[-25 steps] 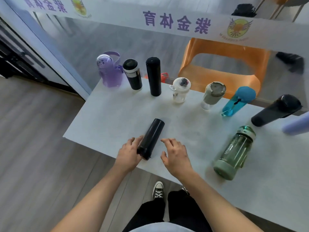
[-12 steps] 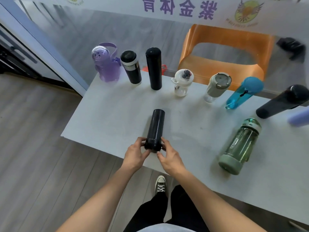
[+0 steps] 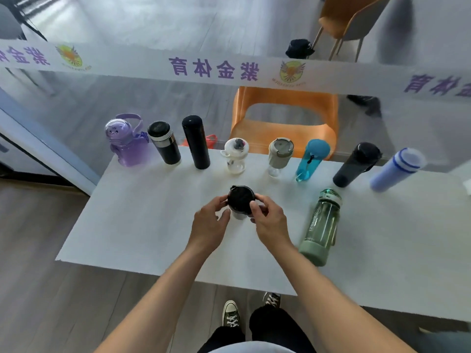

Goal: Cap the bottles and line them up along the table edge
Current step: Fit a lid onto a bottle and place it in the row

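Your left hand [image 3: 209,222]: fingers curled round the left side of the black flask [image 3: 240,201], gripping it.
Your right hand [image 3: 267,220]: fingers closed on the flask's right side, thumb near its top rim.
Black flask: upright between your two hands, mid-worktop, its dark top facing you; whether the base touches the surface you cannot tell.
Worktop [image 3: 142,225]: white, with a row along its far edge.
Far row, from your left: purple bottle [image 3: 126,143], short black mug [image 3: 164,142], tall black flask [image 3: 196,142], white cup [image 3: 235,155], grey tumbler [image 3: 279,155], blue bottle [image 3: 312,159], dark bottle [image 3: 356,164], lilac bottle [image 3: 397,169].
Green bottle [image 3: 322,228]: lying on its side, just right of your right hand, cap end pointing away from you.
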A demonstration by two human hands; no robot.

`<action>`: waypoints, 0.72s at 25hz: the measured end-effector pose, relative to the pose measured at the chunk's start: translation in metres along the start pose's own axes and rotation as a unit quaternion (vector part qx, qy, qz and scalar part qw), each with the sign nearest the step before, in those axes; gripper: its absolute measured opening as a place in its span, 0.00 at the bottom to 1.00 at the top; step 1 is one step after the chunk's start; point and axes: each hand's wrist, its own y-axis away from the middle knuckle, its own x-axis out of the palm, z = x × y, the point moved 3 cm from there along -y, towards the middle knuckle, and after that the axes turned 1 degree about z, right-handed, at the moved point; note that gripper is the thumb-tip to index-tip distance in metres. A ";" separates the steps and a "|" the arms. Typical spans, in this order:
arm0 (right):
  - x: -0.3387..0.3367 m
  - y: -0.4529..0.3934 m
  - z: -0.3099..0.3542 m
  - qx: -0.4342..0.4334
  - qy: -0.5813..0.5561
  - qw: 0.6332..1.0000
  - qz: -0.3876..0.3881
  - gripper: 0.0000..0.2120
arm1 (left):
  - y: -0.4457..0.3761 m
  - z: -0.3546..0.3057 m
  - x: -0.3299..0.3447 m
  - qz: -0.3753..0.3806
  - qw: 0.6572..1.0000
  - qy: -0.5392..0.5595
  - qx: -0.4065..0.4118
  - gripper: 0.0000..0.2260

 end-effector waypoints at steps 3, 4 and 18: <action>-0.037 -0.001 0.005 0.013 -0.034 0.998 -0.053 0.13 | -0.007 -0.033 0.018 0.025 0.999 0.009 0.030 0.19; -0.051 0.000 0.007 0.014 -0.048 0.996 -0.072 0.12 | -0.009 -0.045 0.026 0.034 0.999 0.016 0.039 0.20; -0.293 -0.010 -0.052 0.034 -0.076 0.976 -0.201 0.13 | -0.010 -0.196 0.227 0.123 0.987 0.007 0.099 0.24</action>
